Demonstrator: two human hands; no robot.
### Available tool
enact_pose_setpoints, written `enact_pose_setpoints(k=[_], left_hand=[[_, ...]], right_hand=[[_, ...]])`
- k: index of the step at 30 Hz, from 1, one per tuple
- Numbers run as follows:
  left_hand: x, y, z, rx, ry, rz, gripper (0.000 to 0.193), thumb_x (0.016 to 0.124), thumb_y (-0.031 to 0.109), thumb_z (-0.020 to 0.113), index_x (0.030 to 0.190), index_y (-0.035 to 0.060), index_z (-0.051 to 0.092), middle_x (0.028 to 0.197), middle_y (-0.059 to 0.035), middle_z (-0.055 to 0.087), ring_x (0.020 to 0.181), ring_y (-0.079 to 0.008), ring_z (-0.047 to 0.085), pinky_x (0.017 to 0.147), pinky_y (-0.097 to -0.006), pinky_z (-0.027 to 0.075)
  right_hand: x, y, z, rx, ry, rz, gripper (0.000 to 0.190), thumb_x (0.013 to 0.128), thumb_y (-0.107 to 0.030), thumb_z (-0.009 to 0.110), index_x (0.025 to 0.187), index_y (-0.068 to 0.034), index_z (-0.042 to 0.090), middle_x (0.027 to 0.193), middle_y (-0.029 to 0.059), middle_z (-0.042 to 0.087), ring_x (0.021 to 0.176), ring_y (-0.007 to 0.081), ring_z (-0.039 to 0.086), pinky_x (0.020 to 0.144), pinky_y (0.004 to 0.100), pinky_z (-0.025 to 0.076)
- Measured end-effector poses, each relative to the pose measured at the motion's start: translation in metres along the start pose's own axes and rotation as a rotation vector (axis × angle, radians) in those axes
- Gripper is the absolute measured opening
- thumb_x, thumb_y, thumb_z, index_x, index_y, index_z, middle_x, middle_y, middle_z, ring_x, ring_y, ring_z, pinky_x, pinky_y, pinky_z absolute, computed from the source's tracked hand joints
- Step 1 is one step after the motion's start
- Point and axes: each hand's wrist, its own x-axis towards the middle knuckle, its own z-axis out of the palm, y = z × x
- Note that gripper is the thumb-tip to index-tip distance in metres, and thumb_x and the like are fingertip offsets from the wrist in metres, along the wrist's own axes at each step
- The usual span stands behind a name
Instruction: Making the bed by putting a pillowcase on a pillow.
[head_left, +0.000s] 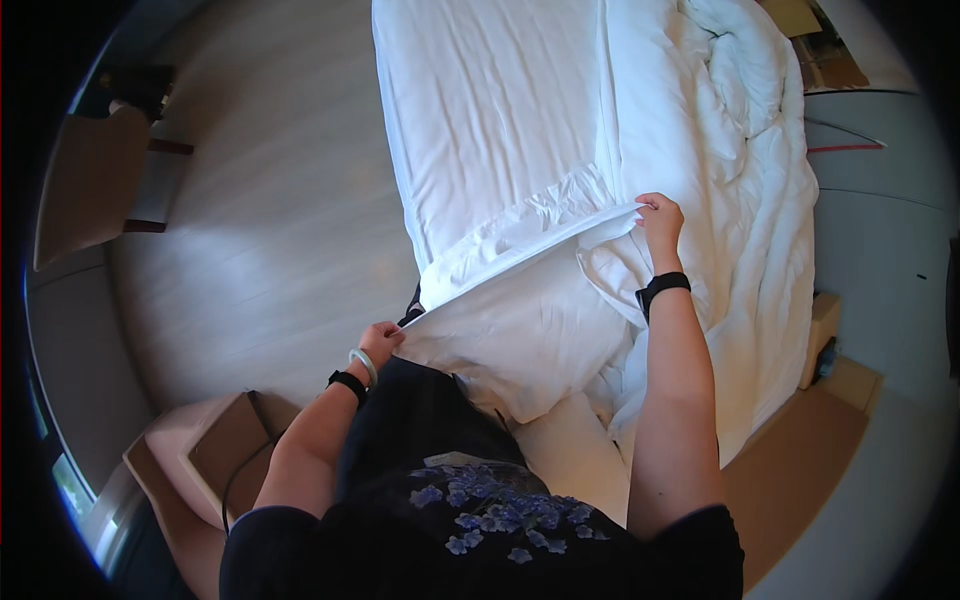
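A white fabric cover (517, 322), perhaps a pillowcase or duvet cover, is stretched between my two hands with its hemmed edge taut on a slant. My left hand (381, 341) pinches one end of that edge, low and just above my dark trousers. The other end is pinched by my right hand (660, 217), higher up over the bed. Beyond the edge, wrinkled white cloth lies on the flat white bedding (495, 105). A thick white duvet (720, 187) is heaped in folds along the right side of the bed. Part of the cover's lower end is hidden by my body.
A chair (90, 187) stands on the wood-look floor (262, 195) at the left. Behind my left arm is a beige piece of furniture (217, 442) with a dark cable. The brown headboard (810, 450) runs along the lower right, beside a grey wall (877, 262).
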Motion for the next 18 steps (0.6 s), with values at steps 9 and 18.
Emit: enact_pose_setpoints(k=[9,18], left_hand=[[0.047,-0.018,0.01,-0.488,0.045,-0.194,0.006,0.075,0.006,0.057,0.075,0.0003,0.057,0.062,-0.0026,0.055,0.053,-0.0111,0.054,0.049,-0.0215,0.047],[0.08,-0.036,0.023,-0.048,-0.004,-0.159,0.007,0.072,0.009,0.061,0.075,0.0028,0.06,0.061,-0.0021,0.055,0.057,-0.0104,0.053,0.055,-0.0251,0.043]], right_hand=[[0.069,0.038,0.074,0.164,-0.035,0.17,0.008,0.072,0.0,0.056,0.076,0.004,0.061,0.068,0.0085,0.056,0.056,0.0155,0.056,0.047,0.0262,0.052],[0.098,0.061,0.109,-0.074,-0.121,0.257,0.025,0.07,-0.003,0.061,0.094,0.001,0.056,0.077,0.01,0.058,0.065,0.0167,0.057,0.049,0.0249,0.051]])
